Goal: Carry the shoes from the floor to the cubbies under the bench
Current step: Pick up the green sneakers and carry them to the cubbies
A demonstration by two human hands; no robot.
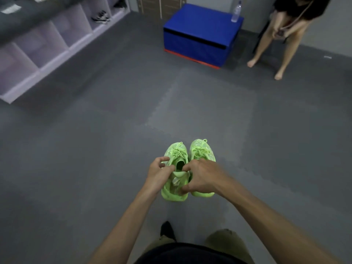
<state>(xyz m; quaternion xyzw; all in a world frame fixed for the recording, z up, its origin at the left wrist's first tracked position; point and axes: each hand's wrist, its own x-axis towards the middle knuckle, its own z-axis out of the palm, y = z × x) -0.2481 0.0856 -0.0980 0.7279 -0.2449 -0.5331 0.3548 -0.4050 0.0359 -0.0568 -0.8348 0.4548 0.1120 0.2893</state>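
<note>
Two lime-green shoes (187, 168) sit side by side, toes pointing away from the wearer of the camera, held up in front of the body over the grey floor mat (114, 130). The left hand (158, 173) grips the left-hand shoe at its collar, thumb and fingers curled around the opening edge. The right hand (200, 178) is closed over the inner sides of the pair, thumb pressed low on the heel of the left-hand shoe and fingers across the collar of the right-hand one. Whether the soles touch the floor cannot be told. The white cubbies (47, 46) run along the upper left under a grey bench top (28, 18), well apart from the held pair; one compartment holds a dark pair of shoes (101, 17), and another pair shows in the next compartment beyond. A blue padded box (200, 35) stands at upper centre with a clear bottle (236, 12) upright on its top. A barefoot person (282, 35) stands at upper right.
</note>
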